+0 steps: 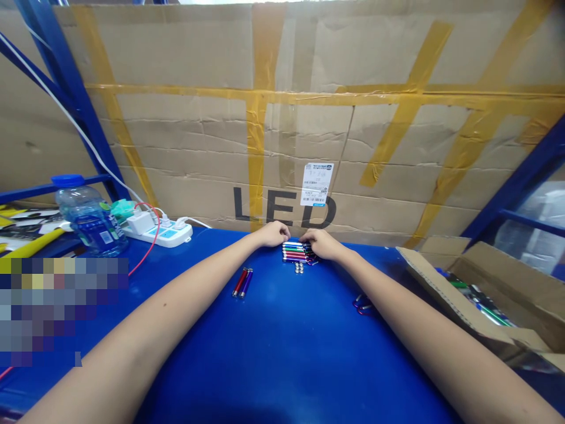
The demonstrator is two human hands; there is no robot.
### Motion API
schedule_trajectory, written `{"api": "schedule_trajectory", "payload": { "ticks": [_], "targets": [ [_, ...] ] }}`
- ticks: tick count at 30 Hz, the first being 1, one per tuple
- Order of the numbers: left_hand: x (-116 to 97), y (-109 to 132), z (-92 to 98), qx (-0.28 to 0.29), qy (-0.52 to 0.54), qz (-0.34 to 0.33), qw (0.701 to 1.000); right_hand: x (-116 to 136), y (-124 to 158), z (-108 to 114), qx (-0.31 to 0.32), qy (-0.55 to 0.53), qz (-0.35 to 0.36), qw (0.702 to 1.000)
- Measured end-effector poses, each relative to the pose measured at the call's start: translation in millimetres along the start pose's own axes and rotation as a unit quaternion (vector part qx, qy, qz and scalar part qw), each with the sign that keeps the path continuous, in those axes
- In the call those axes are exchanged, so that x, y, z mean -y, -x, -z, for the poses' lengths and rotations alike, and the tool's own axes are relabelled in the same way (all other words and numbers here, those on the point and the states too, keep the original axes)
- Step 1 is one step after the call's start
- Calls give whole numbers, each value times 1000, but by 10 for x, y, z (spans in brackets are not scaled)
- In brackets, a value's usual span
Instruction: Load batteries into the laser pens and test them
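A row of slim metal flashlights (294,254) in silver, blue, green, red and purple lies side by side near the back of the blue table. At the row's far left corner is my left hand (274,234), its fingers curled and closed; what they hold is hidden. My right hand (324,244) is closed at the right end of the row, with fingertips on the farthest flashlight. Dark carabiner clips (312,258) show under it. Several small silver button cells (299,268) sit just in front of the row. Apart to the left lie a red flashlight (239,282) and a purple flashlight (246,284).
Near my right forearm lie loose carabiners (362,305). An open cardboard box (441,300) with more flashlights stands at right. On the left are a water bottle (90,218) and a white power strip (170,234) with cables. A large taped carton (198,153) closes off the back.
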State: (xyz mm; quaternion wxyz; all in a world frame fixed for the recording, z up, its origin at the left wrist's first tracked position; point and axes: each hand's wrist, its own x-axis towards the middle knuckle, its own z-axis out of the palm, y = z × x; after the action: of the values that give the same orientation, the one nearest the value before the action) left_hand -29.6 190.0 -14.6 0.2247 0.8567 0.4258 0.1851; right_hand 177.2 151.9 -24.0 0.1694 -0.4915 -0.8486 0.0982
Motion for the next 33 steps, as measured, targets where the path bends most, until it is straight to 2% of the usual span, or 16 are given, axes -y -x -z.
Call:
{"api": "schedule_trajectory", "payload": {
  "ticks": [3, 6, 8, 10, 12, 14, 17, 22, 33],
  "targets": [
    [-7, 21, 7, -7, -16, 1, 1000, -14, 1, -16, -5, -8, -7, 1000],
    [2, 111, 58, -30, -42, 1, 999, 84, 74, 17, -61, 12, -16, 998],
    [10, 240, 130, -36, -58, -8, 998, 275, 192, 55, -113, 38, 20, 993],
    [7, 429, 228, -14, -67, -29, 997, 568, 363, 70, -123, 46, 76, 988],
    [-14, 657, 337, 10, -68, -61, 996, 911, 556, 31, -81, 45, 119, 989],
    [-49, 884, 436, 8, -76, -94, 993, 1224, 723, -64, -20, 52, 160, 985],
    [-92, 1145, 525, 35, -93, -101, 990, 1505, 843, -251, 31, 83, 173, 981],
    [-79, 1305, 538, 69, -106, -77, 989, 1542, 789, -418, 35, 108, 162, 980],
    [-35, 1258, 487, 107, -107, -60, 987, 1621, 807, -372, 39, 139, 150, 978]
  ]
}}
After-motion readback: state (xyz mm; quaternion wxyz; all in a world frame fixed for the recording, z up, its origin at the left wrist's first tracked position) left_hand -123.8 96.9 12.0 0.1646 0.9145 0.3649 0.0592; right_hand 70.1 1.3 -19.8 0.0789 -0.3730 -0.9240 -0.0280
